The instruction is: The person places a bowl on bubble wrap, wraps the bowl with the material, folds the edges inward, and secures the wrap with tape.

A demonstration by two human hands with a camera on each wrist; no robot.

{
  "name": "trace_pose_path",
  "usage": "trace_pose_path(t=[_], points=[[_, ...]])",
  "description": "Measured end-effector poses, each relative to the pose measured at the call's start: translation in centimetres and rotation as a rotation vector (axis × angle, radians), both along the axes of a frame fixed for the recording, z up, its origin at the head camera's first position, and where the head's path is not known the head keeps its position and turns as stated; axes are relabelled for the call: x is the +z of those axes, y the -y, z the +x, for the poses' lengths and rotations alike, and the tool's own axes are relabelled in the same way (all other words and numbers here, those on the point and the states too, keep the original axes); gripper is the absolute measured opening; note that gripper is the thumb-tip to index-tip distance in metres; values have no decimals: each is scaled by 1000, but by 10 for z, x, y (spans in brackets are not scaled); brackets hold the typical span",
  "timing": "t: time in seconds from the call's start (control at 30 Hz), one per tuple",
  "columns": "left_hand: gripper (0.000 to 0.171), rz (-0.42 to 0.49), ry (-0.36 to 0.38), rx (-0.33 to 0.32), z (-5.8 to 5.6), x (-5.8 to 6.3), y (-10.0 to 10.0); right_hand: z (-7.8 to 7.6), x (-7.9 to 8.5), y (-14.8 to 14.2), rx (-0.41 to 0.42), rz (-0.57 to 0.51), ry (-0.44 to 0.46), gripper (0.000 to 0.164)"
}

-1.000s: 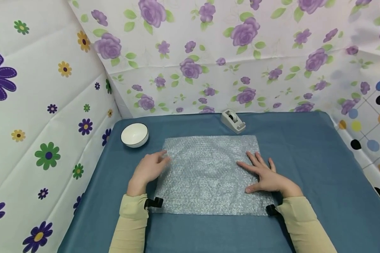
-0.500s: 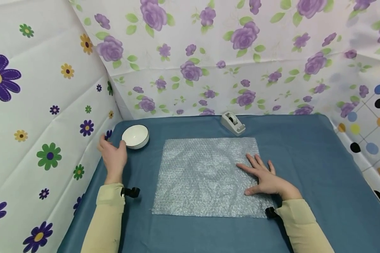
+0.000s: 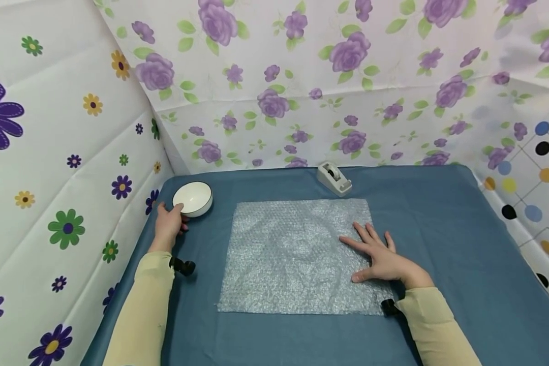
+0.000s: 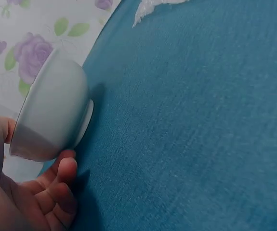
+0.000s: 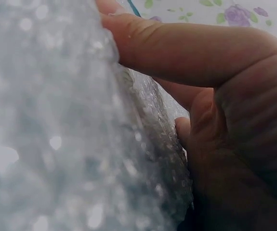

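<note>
Here, left grip (image 3: 168,226) holding bowl (image 3: 194,197), right grip (image 3: 380,258) on bubble wrap (image 3: 293,259)

Head view forward, down; wrist views close; head, left share bowl (image 3: 194,199).

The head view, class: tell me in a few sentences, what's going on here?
A person is working with both hands at a table covered in blue cloth. The left hand grips the white bowl at its rim, near the table's far left corner. The right hand rests spread on the right side of the bubble wrap, which lies flat. The tape dispenser sits untouched beyond it, and the bowl is not on the wrap.
</note>
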State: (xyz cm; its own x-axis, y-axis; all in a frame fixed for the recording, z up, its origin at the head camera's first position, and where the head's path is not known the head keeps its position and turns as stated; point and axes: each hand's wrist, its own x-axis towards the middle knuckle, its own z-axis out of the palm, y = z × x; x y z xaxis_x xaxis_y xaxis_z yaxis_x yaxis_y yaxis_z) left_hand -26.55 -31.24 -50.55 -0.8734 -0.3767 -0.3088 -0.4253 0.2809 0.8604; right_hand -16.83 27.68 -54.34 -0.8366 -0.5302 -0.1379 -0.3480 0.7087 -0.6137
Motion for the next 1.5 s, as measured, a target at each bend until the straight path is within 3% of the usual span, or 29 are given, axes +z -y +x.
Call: trace_pose_path(t=[0.37, 0.6, 0.77, 1.23, 1.5], points=[[75, 3, 18, -16, -5, -8, 0, 3, -5, 2, 1, -21, 12, 106], [57, 93, -36, -39, 3, -6, 4, 5, -3, 2, -2, -30, 10, 105], [56, 141, -51, -47, 8, -7, 6, 6, -3, 2, -3, -31, 8, 104], [53, 68, -112, -34, 10, -17, 5, 3, 1, 3, -7, -19, 0, 105], [44, 110, -135, -30, 11, -20, 8, 0, 0, 1, -4, -26, 4, 104]])
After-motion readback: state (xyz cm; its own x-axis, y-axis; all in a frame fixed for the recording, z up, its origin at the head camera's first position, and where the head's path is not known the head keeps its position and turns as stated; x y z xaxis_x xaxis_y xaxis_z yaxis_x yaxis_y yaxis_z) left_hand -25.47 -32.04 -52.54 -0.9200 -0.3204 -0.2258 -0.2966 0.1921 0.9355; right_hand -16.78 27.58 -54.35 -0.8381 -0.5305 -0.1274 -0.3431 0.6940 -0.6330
